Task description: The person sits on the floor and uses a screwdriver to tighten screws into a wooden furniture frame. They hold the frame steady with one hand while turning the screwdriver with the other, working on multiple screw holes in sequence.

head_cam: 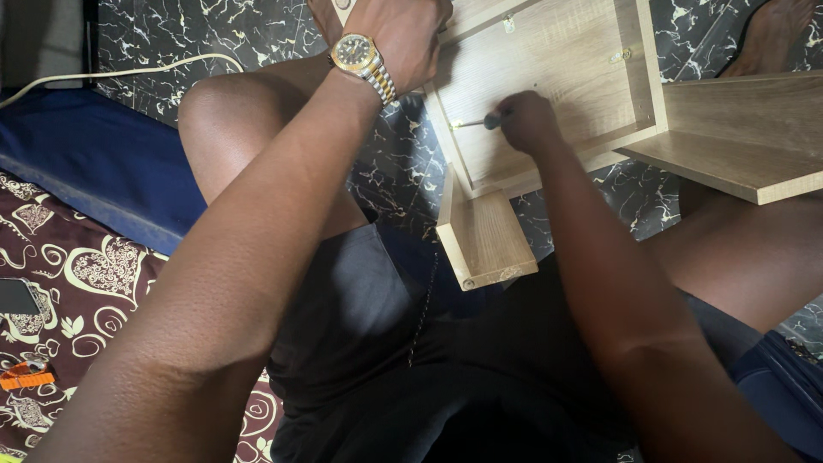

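A light wooden cabinet piece (566, 60) lies on the dark marble-patterned floor between my knees. My right hand (527, 120) is closed around a screwdriver (480, 123) whose metal tip points left at the inner side panel. At the top of the view my left hand (403, 39), with a gold and silver watch (364, 60) on its wrist, presses down on the cabinet's upper edge. A narrow wooden panel (484, 236) sticks out from the cabinet toward my lap.
Another wooden board (737, 137) extends to the right. A bare foot (771, 34) rests at the top right. A blue mattress (94, 154) and a patterned brown cloth (77, 283) lie at the left, with a white cable (129, 70), a phone (17, 296) and an orange object (26, 377).
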